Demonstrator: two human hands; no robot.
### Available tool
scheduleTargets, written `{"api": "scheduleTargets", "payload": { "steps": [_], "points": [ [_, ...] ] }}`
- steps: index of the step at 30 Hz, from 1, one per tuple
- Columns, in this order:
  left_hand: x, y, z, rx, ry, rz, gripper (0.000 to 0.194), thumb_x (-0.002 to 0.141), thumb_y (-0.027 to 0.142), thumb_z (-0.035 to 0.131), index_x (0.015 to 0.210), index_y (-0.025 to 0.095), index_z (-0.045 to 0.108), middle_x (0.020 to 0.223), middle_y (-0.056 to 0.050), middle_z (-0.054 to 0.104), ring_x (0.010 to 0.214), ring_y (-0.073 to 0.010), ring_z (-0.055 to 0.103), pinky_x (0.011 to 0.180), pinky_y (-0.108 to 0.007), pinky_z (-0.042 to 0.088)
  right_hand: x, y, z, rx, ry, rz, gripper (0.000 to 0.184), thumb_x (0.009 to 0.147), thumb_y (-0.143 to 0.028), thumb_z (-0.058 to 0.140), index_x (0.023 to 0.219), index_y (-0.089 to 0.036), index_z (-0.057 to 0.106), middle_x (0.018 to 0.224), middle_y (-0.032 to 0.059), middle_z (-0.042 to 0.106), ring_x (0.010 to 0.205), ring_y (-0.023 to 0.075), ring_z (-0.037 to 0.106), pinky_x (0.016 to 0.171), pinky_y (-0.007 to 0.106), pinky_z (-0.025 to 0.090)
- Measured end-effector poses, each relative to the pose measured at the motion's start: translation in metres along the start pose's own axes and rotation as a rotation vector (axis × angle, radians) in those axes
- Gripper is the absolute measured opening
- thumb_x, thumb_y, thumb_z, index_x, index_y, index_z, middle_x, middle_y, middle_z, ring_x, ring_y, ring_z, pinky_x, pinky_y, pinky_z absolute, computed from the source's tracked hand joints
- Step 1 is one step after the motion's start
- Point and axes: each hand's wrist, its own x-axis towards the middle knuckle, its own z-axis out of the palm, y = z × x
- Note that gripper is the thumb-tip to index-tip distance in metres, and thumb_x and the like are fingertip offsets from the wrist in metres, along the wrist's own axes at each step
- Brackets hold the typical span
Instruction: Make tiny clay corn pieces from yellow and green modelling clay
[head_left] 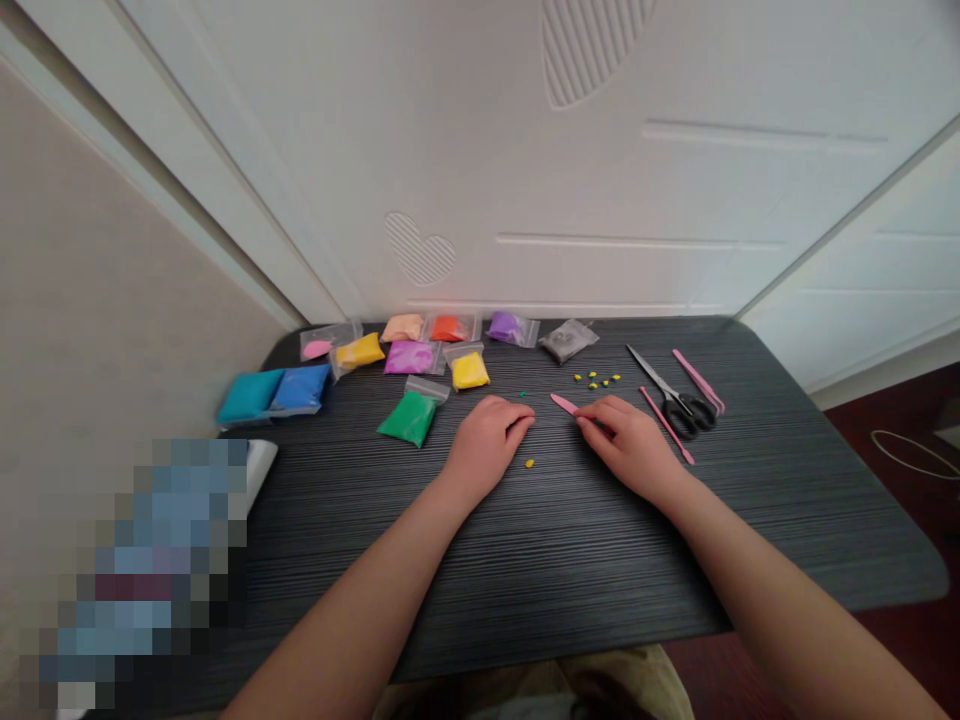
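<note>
The pink tool [563,403] juts leftward from the right grip [626,442].

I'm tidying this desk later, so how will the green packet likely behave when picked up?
The green packet is probably light, being small. Its clear, thin-looking flap may bend in a grip, and its flat-lying shape suggests it would slide rather than roll.
</note>
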Motion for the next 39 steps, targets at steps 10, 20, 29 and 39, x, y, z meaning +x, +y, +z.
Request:
{"api": "scheduleTargets", "payload": {
  "steps": [10, 20, 29, 39],
  "points": [
    [0.0, 0.0, -0.001, 0.04, -0.009, -0.025, 0.01, 0.078, 0.022, 0.053, 0.085, 0.019, 0.06, 0.083, 0.0, 0.061, 0.083, -0.0137, 0.053, 0.077, -0.027, 0.042, 0.0, 0.001, 0.001, 0.07, 0.019, -0.026, 0.019, 0.082, -0.023, 0.045, 0.093, -0.02, 0.06, 0.089, 0.0038, 0.058, 0.087, 0.0152, 0.053, 0.081, 0.029, 0.042],
    [-0.001, 0.004, 0.001, 0.257, -0.015, 0.102, 0.024, 0.082, 0.035, 0.047, 0.078, 0.019, 0.064, 0.086, -0.002, 0.062, 0.089, -0.0181, 0.045, 0.081, -0.035, 0.036, 0.0, 0.002, 0.002, 0.11, 0.03, -0.01, 0.017, 0.081, -0.02, 0.047, 0.091, -0.02, 0.06, 0.088, 0.0033, 0.058, 0.086, 0.0145, 0.053, 0.081, 0.028, 0.042],
    [0.0, -0.007, 0.0, 0.167, -0.065, 0.086, 0.024, 0.078, 0.036, 0.053, 0.094, 0.021, 0.064, 0.097, 0.0, 0.062, 0.093, -0.0176, 0.043, 0.085, -0.034, 0.037, 0.0, 0.003, 0.0, 0.098, 0.04, -0.009, 0.015, 0.082, -0.022, 0.046, 0.089, -0.019, 0.059, 0.088, 0.0037, 0.058, 0.085, 0.0145, 0.053, 0.081, 0.028, 0.042],
    [-0.008, -0.013, -0.02, 0.229, -0.079, 0.093, 0.022, 0.08, 0.036, 0.05, 0.087, 0.025, 0.067, 0.076, -0.001, 0.06, 0.08, -0.0164, 0.044, 0.076, -0.032, 0.035, 0.0, 0.008, -0.001, 0.104, 0.049, -0.016, 0.017, 0.082, -0.022, 0.046, 0.091, -0.02, 0.059, 0.089, 0.0034, 0.058, 0.086, 0.0146, 0.053, 0.08, 0.029, 0.042]
  ]
}}
